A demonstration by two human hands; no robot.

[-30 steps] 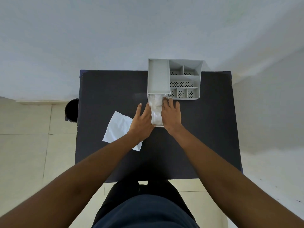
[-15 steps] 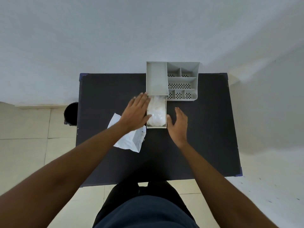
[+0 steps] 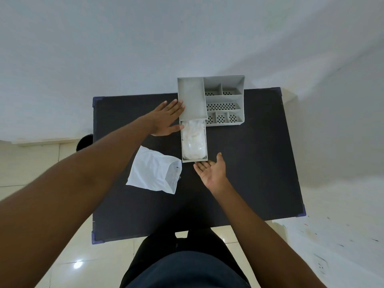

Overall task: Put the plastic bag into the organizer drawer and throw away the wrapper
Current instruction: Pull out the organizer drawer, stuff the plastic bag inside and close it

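Note:
A grey organizer (image 3: 223,97) stands at the far edge of the black table (image 3: 249,173). Its drawer (image 3: 194,160) is pulled out toward me, and the crumpled clear plastic bag (image 3: 193,141) lies inside it. My left hand (image 3: 166,119) lies flat and open against the organizer's left side, holding nothing. Just below the drawer's front, my right hand (image 3: 213,172) is open with the palm up and the fingertips at the drawer front. A flat white wrapper (image 3: 154,170) lies on the table left of the drawer, apart from both hands.
A dark round bin (image 3: 84,142) stands on the tiled floor beyond the table's left edge. White walls rise behind and to the right of the table. My dark-clothed body is at the near edge.
Both hands have let go of the bag, which now rests in the drawer. My left hand moved up to the organizer's side; my right hand dropped to the drawer front.

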